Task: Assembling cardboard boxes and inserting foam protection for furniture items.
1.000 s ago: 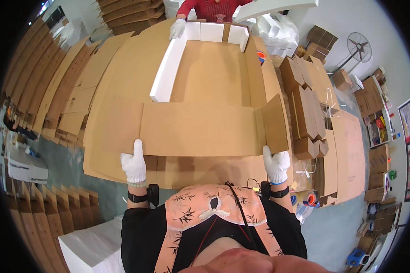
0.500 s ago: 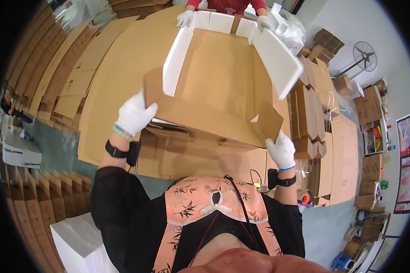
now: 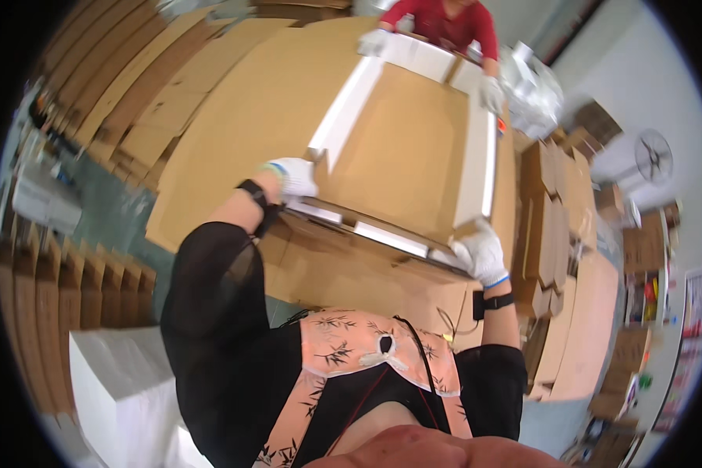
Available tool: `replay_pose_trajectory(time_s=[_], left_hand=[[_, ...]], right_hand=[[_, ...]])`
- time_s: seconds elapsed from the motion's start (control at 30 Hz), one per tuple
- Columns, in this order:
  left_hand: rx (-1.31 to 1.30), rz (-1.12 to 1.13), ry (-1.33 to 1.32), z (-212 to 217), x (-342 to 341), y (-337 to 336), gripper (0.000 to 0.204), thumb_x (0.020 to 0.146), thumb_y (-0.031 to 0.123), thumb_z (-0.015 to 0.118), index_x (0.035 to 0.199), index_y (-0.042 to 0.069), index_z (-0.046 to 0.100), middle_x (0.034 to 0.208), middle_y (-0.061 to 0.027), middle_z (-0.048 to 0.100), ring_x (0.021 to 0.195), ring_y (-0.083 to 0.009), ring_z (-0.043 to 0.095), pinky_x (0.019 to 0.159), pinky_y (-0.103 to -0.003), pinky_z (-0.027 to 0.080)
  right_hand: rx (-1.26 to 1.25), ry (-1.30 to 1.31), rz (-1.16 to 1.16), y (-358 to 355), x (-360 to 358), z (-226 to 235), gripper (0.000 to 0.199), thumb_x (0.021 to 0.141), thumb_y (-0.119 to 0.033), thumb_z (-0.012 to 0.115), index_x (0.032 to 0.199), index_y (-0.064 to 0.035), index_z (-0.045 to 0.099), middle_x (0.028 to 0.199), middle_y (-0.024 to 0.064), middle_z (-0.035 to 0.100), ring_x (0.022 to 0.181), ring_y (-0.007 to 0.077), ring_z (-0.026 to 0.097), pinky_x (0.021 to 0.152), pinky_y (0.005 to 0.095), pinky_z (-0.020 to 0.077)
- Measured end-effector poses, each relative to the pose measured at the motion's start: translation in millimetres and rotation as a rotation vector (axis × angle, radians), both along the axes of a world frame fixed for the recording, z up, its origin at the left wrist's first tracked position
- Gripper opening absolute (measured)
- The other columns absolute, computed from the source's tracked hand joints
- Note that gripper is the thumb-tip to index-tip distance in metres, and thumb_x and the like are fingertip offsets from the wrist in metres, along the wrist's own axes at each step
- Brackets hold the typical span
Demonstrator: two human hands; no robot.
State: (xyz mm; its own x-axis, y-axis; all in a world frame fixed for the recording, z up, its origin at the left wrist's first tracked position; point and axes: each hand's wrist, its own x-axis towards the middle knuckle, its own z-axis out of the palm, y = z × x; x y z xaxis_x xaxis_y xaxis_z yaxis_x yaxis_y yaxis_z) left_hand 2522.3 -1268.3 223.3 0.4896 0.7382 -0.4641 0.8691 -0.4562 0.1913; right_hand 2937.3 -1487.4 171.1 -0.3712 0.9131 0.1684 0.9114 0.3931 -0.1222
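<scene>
A shallow brown cardboard box (image 3: pixel 405 148) lies in front of me, lined along its sides with white foam strips (image 3: pixel 349 109). My left hand (image 3: pixel 295 177), in a white knit glove, is closed on its near left corner by the small upright flap. At the near right corner my right hand (image 3: pixel 482 253), gloved likewise, grips the flap and wall. Both hands are slightly blurred, and some fingertips are hidden behind the cardboard. Short white foam pieces (image 3: pixel 390 238) show along the near wall. Across from me, a person in a red top (image 3: pixel 452 27) has both gloved hands at the far corners.
Large flat cardboard sheets (image 3: pixel 234 117) lie under and left of the box. Folded cartons (image 3: pixel 542 210) are stacked at the right. Upright cardboard (image 3: pixel 78 304) and a white foam block (image 3: pixel 121 382) stand at lower left. A fan (image 3: pixel 653 156) stands far right.
The right foam panel, leaning outward before, now stands along the right wall. The near wall has swung up, showing foam pieces. The other person's right-side hand moved down that wall. The view has shifted.
</scene>
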Motion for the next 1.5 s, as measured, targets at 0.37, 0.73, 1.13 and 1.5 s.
replay_pose_trajectory(time_s=[0.37,0.73,1.13,1.5], left_hand=[[1.105,-0.072,-0.426,-95,17,-143,0.052,0.08,0.022,0.072,0.129,0.012,0.058,0.129,-0.0154,0.06,0.121,-0.0347,0.057,0.111,-0.046,0.043],[1.072,1.121,-0.285,-179,-96,-480,0.037,0.085,0.02,0.069,0.119,0.007,0.067,0.128,-0.0184,0.064,0.119,-0.0377,0.06,0.102,-0.046,0.048],[1.215,1.859,0.055,-205,-404,-652,0.056,0.092,0.034,0.066,0.141,0.012,0.052,0.143,-0.0153,0.056,0.127,-0.0374,0.056,0.106,-0.046,0.045],[0.976,2.238,0.098,-149,-693,-720,0.077,0.082,0.051,0.072,0.144,0.012,0.049,0.152,-0.0186,0.044,0.138,-0.0357,0.046,0.107,-0.046,0.045]], right_hand=[[0.142,0.066,0.054,-50,7,-68,0.034,0.091,-0.029,0.064,0.066,-0.006,0.065,0.066,0.0186,0.061,0.067,0.0384,0.057,0.067,0.0512,0.0444],[0.203,0.289,-0.025,-74,21,-44,0.024,0.093,-0.023,0.06,0.088,-0.0019,0.07,0.083,0.021,0.067,0.079,0.0407,0.062,0.075,0.0508,0.0481],[0.348,0.293,-0.23,-186,-81,-57,0.024,0.098,-0.018,0.061,0.105,0.0018,0.071,0.096,0.0218,0.071,0.09,0.0399,0.066,0.081,0.048,0.0507],[0.398,0.178,0.087,-270,-374,-21,0.022,0.096,-0.018,0.061,0.106,0.0007,0.068,0.09,0.0207,0.064,0.085,0.0407,0.06,0.078,0.0509,0.0471]])
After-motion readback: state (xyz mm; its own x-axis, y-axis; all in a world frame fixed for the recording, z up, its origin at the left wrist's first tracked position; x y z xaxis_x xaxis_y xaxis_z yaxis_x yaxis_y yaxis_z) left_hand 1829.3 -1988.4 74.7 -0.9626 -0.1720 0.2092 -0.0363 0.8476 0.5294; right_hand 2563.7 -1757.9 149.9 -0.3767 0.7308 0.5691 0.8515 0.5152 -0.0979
